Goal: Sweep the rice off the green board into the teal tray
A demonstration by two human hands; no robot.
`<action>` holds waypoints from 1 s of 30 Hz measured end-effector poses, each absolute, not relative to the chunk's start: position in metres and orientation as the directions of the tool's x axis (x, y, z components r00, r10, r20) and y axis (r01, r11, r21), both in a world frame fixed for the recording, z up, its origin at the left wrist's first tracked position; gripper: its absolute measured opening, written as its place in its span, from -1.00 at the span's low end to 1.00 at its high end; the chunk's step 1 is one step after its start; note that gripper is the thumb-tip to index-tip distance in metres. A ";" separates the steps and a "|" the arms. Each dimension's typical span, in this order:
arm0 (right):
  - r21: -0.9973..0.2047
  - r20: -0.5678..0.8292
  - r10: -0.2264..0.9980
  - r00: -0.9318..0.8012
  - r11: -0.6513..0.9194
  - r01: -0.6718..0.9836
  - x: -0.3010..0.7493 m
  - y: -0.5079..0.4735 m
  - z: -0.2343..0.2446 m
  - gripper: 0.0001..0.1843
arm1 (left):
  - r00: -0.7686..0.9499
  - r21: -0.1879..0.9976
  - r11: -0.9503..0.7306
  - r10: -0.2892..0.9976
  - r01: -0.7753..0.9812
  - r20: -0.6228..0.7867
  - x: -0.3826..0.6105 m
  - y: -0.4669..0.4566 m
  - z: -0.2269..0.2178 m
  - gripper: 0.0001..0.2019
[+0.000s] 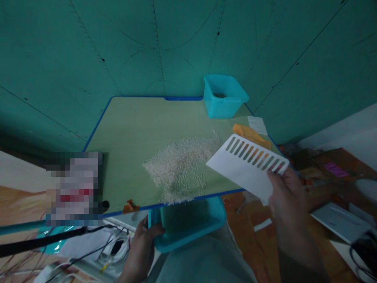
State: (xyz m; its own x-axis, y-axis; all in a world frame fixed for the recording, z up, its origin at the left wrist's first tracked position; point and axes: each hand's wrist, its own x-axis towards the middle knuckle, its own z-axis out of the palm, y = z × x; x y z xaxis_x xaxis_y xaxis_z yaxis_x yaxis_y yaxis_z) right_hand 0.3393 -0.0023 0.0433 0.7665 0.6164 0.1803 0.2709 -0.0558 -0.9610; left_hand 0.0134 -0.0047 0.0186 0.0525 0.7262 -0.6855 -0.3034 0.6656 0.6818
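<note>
A loose spread of pale, rice-like grains [179,161] lies on the green tabletop [132,122], reaching the front edge. Just below that edge, my left hand [143,243] grips the left rim of a turquoise plastic tub [188,241]; its inside is dark. My right hand [285,192] holds a white flat scraper [241,163] with a row of slots by its right end. The scraper is tilted above the right side of the table, its left corner close to the grains. Behind it lies an orange cloth-like item [250,133], partly covered.
A second turquoise tub [222,106] with something dark inside stands at the back right. A white paper [257,125] lies near the right edge. Orange scraps [129,206] sit at the front left corner. Cables [112,236] and a dark pole [44,239] are at lower left.
</note>
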 end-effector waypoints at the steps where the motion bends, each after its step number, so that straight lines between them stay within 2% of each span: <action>1: -0.958 0.170 0.608 0.776 -0.085 0.276 0.342 -0.006 0.042 -0.65 | 0.047 0.677 0.671 0.720 -0.301 -0.692 0.014 -0.004 0.018 -0.77; 4: -0.955 0.120 0.577 0.808 -0.154 0.252 0.341 -0.015 0.042 -0.66 | 0.043 0.677 0.675 0.716 -0.294 -0.696 0.015 -0.003 0.018 -0.75; 7: -0.942 0.085 0.595 0.799 -0.213 0.259 0.329 -0.019 0.045 -0.68 | 0.027 0.678 0.673 0.716 -0.297 -0.698 0.015 -0.002 0.016 -0.76; 12: -0.969 -0.012 0.663 0.749 -0.193 0.156 0.312 -0.014 0.051 -0.72 | 0.054 0.678 0.663 0.727 -0.317 -0.685 0.010 -0.004 0.010 -0.79; 19: -0.960 -0.002 0.696 0.718 -0.202 0.193 0.309 -0.016 0.046 -0.71 | -0.027 0.654 0.668 0.692 -0.356 -0.722 0.006 -0.003 0.009 -0.81; 23: -0.953 -0.003 0.714 0.701 -0.214 0.214 0.306 -0.023 0.040 -0.71 | -0.007 0.628 0.695 0.668 -0.351 -0.744 0.009 -0.002 0.011 -0.81; 30: -0.987 -0.112 0.725 0.680 -0.163 0.011 0.288 -0.026 0.039 -0.71 | 0.064 0.679 0.674 0.722 -0.292 -0.689 0.011 -0.004 0.018 -0.84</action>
